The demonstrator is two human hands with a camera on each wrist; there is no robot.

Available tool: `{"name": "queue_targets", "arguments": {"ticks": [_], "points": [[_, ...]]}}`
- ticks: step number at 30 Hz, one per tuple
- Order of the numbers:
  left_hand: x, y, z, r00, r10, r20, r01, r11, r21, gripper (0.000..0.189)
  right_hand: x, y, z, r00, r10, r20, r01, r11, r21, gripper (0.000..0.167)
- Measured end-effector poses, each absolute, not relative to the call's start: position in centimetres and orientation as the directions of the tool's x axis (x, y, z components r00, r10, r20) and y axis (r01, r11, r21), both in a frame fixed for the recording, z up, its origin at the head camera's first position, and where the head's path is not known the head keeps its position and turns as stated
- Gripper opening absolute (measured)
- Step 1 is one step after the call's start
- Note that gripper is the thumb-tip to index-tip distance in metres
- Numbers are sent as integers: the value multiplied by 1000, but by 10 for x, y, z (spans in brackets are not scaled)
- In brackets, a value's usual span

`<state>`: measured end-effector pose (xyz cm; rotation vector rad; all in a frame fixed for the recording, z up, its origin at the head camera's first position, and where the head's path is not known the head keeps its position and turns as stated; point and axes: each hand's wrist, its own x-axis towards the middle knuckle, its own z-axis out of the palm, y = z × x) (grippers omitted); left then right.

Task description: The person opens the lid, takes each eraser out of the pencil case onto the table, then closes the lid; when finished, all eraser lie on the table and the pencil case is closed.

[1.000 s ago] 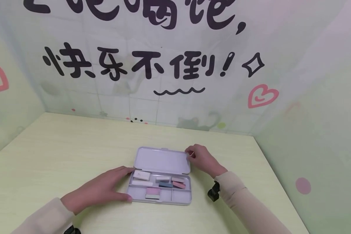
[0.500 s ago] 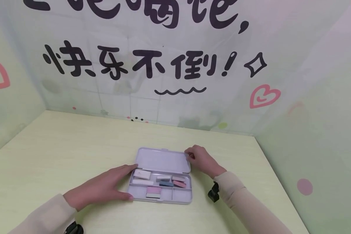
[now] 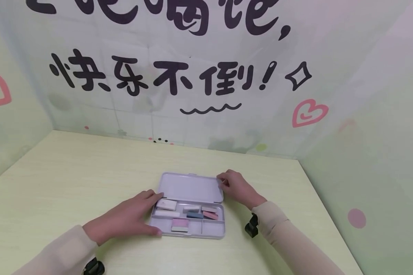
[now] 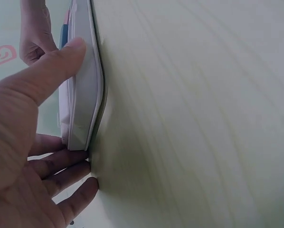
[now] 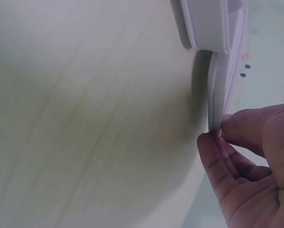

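Observation:
A pale lavender pencil case (image 3: 213, 229) lies unfolded on the table, its lid (image 3: 191, 188) tipped back flat or nearly so. Small blocks that look like erasers sit in its compartments: a white one (image 3: 166, 204), a pink-and-white one (image 3: 180, 224), a blue one (image 3: 194, 215) and a reddish one (image 3: 210, 215), among several. My left hand (image 3: 130, 217) holds the case's left end, thumb at the front edge and fingers at the back corner. With thumb and fingertips, my right hand (image 3: 239, 189) pinches the lid's right edge, as the right wrist view also shows.
The case rests on a light wood-grain table (image 3: 89, 168). A printed wall sheet (image 3: 172, 126) with large dark characters rises behind it, and a pale side wall (image 3: 375, 183) borders the table on the right.
My left hand has shifted slightly right, its thumb sliding a little along the case's front edge. The right hand stays at the lid, and the case has barely moved.

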<state>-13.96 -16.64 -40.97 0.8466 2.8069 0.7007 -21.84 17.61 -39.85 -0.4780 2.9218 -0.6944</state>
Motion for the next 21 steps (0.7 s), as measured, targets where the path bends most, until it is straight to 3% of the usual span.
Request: {"name": "queue_targets", "arguments": {"ticks": [21], "points": [[-146, -165, -419, -844, 529, 84, 509, 743, 435, 127, -215, 180, -398, -937, -349, 18, -313, 815, -488, 33]]}}
